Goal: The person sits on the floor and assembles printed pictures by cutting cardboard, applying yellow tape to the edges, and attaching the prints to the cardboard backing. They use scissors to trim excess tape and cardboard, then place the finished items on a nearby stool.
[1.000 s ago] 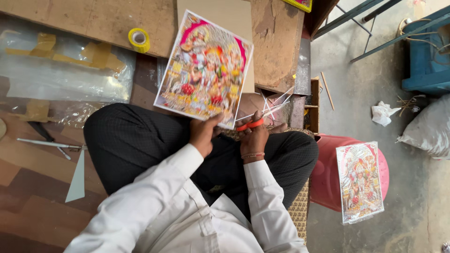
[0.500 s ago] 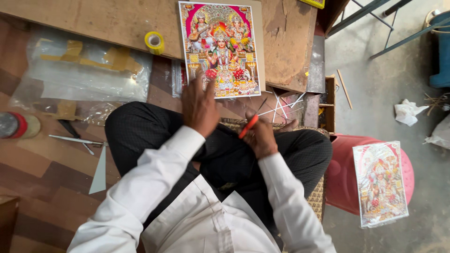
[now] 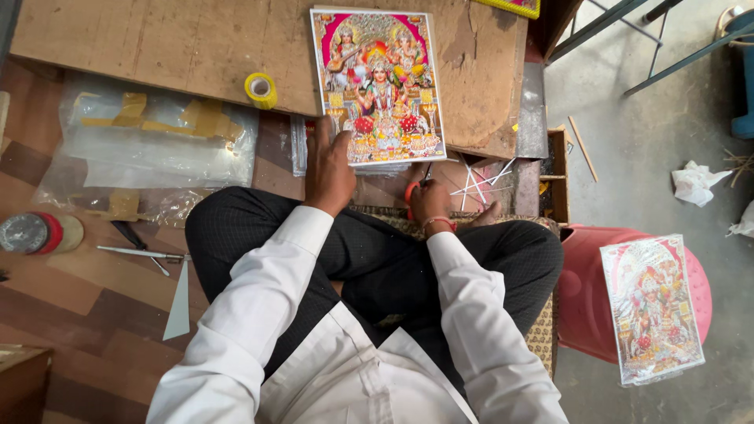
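Colourful print (image 3: 379, 86) flat on board, left hand (image 3: 330, 169) grip on lower-left edge.

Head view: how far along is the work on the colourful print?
Looks done: one wrapped print lies on the red stool, and thin offcut strips lie near the board's edge. In hand: the left hand presses the colourful print flat on the wooden board; the right hand holds orange-handled scissors. Left: this print shows no wrapping; plastic sheets and yellow tape lie unused.
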Tool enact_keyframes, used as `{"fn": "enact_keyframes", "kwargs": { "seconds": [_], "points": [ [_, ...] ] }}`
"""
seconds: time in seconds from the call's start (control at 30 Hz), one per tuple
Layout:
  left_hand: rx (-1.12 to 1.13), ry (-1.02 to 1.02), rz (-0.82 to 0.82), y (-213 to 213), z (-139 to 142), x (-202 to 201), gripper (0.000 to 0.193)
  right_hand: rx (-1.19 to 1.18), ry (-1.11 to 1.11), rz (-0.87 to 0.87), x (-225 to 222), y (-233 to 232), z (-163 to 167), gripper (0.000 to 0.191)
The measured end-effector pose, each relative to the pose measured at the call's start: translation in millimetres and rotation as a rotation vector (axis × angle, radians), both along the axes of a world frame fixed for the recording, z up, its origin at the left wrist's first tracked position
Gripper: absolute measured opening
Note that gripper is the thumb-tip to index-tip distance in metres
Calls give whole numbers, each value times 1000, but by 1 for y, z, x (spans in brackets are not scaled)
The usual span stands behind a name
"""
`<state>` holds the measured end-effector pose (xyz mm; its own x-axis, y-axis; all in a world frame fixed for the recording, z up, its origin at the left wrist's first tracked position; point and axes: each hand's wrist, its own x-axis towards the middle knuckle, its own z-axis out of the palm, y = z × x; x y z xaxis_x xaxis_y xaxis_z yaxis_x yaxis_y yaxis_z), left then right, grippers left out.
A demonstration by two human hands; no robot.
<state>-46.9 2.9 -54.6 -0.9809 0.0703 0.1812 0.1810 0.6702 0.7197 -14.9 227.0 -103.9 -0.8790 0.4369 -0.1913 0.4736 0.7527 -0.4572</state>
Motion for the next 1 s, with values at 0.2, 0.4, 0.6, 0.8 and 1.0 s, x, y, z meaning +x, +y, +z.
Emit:
{"fn": "enact_keyframes", "kwargs": {
  "seconds": [0.2,0.4,0.6,0.8,1.0],
  "points": [
    [-49,34,-21,-3,14,-7,52,-418,2,-133,-5,-16,-5,20],
    [106,47,72,-9,14,6,76,-20,308,121,16,-4,4,14],
    [92,-43,107,-8,8,5,64,78,568,153,-5,24,50,68],
    [77,-48,112,-8,9,2,69,37,515,115,-9,15,42,50],
    [55,-57,119,-8,9,0,73,124,533,110,-5,15,37,37]
  ]
}}
